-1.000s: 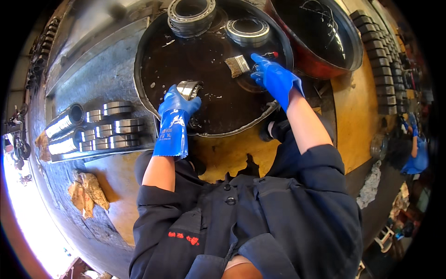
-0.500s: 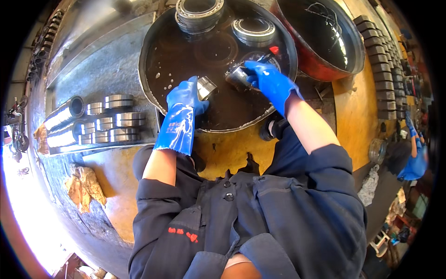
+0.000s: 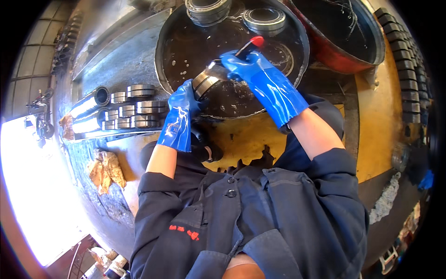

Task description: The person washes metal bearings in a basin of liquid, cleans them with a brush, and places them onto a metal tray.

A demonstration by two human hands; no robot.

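Observation:
Both hands wear blue rubber gloves. My left hand (image 3: 183, 109) grips a metal bearing ring (image 3: 206, 80) tilted over a round black basin (image 3: 162, 65) of dark liquid. My right hand (image 3: 246, 65) holds a brush with a red handle tip (image 3: 256, 42) against the top of that ring. Two more bearing rings, one (image 3: 206, 10) and another (image 3: 264, 18), sit at the far side of the basin.
Several cleaned bearing rings (image 3: 134, 109) and shiny metal sleeves (image 3: 88, 104) lie on a tray at the left. A crumpled rag (image 3: 107, 169) lies near it. A red basin (image 3: 344, 51) stands at the right; a row of rings (image 3: 409, 69) lines the far right.
My left hand lifted the bearing ring up from the liquid. My right hand moved left with the brush and now works on the ring.

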